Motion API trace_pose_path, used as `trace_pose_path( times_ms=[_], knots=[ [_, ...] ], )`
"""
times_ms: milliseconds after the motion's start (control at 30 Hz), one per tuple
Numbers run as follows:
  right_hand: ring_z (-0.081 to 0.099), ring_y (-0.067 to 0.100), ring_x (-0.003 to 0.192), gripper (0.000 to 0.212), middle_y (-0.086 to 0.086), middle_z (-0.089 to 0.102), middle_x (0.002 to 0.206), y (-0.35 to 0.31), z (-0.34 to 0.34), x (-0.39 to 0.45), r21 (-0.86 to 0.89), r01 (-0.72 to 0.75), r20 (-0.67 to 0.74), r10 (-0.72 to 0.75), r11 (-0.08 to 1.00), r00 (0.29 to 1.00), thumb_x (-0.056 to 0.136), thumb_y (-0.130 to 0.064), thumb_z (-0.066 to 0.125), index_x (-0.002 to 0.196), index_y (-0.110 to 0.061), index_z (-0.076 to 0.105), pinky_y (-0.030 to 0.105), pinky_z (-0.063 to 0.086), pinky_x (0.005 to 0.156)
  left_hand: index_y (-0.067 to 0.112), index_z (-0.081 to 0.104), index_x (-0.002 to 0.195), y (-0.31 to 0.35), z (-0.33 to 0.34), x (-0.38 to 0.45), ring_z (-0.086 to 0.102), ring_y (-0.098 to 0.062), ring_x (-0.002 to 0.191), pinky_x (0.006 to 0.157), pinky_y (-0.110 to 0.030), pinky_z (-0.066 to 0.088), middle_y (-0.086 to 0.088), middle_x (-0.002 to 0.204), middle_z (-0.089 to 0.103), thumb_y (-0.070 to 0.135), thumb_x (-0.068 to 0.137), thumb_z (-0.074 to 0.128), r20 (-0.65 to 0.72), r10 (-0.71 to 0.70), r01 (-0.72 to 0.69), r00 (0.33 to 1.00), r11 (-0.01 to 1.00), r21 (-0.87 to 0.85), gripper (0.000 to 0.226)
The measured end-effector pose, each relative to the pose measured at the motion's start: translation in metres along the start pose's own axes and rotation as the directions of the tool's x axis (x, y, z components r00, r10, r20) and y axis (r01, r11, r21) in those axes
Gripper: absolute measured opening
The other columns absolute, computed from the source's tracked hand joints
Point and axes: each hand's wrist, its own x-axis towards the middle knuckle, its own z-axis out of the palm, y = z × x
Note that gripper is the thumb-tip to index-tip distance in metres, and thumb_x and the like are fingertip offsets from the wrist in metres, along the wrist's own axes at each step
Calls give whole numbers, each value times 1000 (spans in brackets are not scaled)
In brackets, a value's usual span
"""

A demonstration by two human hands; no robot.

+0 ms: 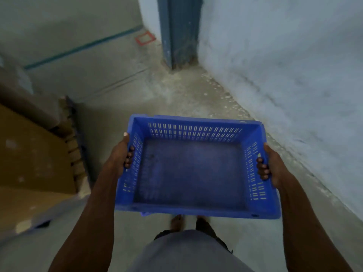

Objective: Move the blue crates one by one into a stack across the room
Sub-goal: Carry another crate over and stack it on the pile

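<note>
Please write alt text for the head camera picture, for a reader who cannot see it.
A person carries an empty blue crate with both hands, the left hand and right hand gripping its side walls. Below is a concrete floor, with a pale wall on the right and cardboard on the left.

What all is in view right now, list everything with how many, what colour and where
blue crate: one, blue, empty, held in the air at centre, above the floor
cardboard boxes: a pile, count unclear, brown, at left on the floor
floor: one, grey concrete, with a teal line and a red square outline far ahead
wall: one, pale blue-grey, along the right
door frame: one, dark blue-grey, top centre by the wall
left hand: one, grips the crate's left side wall
right hand: one, grips the crate's right side wall
feet: two, blurred, under the crate's near edge
</note>
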Motion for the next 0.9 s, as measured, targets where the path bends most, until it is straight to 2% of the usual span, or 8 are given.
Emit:
trace_pose_path(
  times_ms=[233, 467, 667, 800, 900],
  knots=[
    [17, 9, 34, 58, -6, 24, 47, 96, -89, -86, 310, 17, -184, 42, 951, 982, 87, -75, 42, 68, -21, 37, 18, 16, 34, 22, 42, 68, 37, 101, -18, 20, -11, 38, 38, -17, 18, 4, 52, 29, 78, 92, 36, 290, 89, -161, 953, 959, 234, 62],
    [18, 10, 34, 61, -5, 24, 47, 235, -171, -192, 564, 131, -416, 144, 815, 898, 87, -78, 39, 66, -20, 38, 18, 16, 35, 21, 42, 68, 21, 245, -90, 20, -10, 35, 38, -16, 17, 3, 51, 29, 73, 96, 35, 579, 57, -352, 814, 840, 413, 60],
    [18, 11, 36, 61, -4, 25, 48, 367, -226, -294, 695, 249, -531, 248, 675, 810, 86, -79, 37, 67, -21, 37, 20, 14, 37, 20, 44, 69, -42, 361, -199, 21, -10, 36, 38, -17, 19, 3, 53, 31, 74, 96, 35, 749, -46, -513, 661, 701, 495, 61],
    [17, 12, 38, 62, -4, 25, 49, 463, -250, -376, 730, 335, -613, 355, 596, 706, 86, -81, 37, 67, -21, 37, 19, 17, 36, 19, 44, 69, -118, 430, -297, 20, -10, 35, 39, -16, 19, 4, 51, 31, 75, 95, 33, 827, -90, -640, 555, 589, 494, 63],
    [18, 12, 39, 62, -4, 25, 51, 538, -266, -442, 759, 398, -635, 456, 515, 623, 88, -79, 38, 68, -21, 38, 20, 19, 35, 20, 43, 70, -188, 473, -377, 19, -10, 36, 41, -18, 18, 4, 51, 31, 75, 95, 32, 866, -177, -704, 467, 518, 486, 62]
  ],
)
